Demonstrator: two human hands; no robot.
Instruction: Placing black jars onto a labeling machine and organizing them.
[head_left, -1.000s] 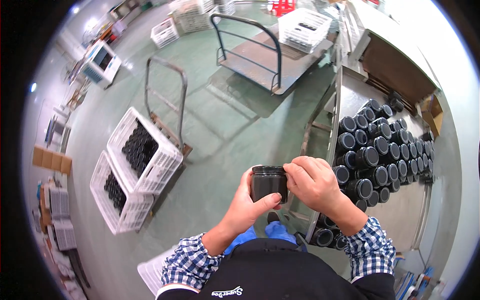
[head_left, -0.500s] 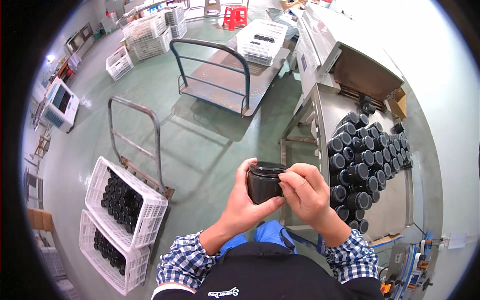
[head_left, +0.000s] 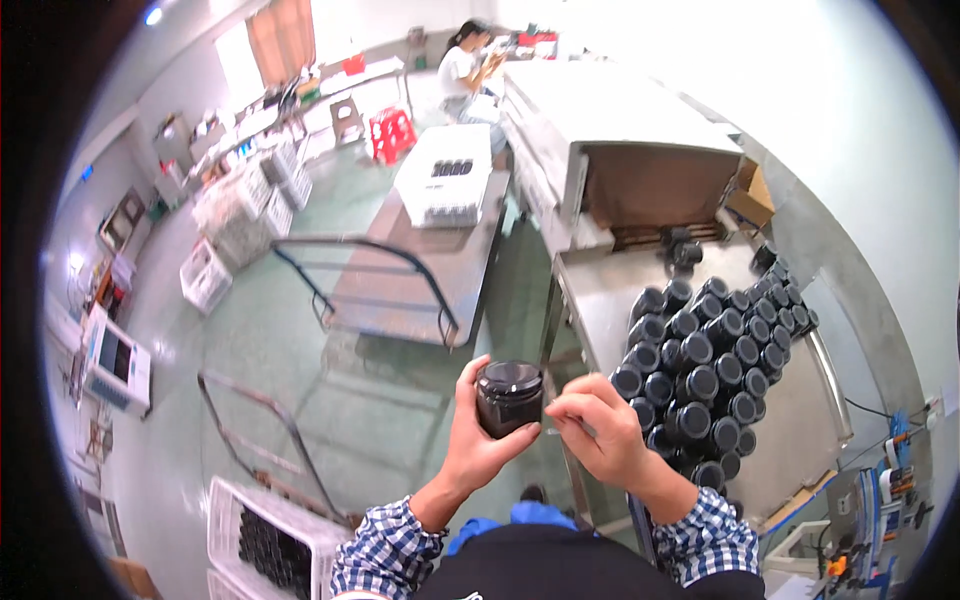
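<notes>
Black lidded jar (head_left: 511, 396) clasped in the left hand (head_left: 474, 446), right hand (head_left: 606, 430) curled at its three o'clock, pinch unclear, similar jars (head_left: 697, 385) clustered on a steel table (head_left: 615, 288) beyond.

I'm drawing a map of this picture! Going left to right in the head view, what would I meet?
White box-shaped machine → white crate low down, with black jars inside → red stool → left hand holding a dark jar → right hand → big jar pile.
</notes>
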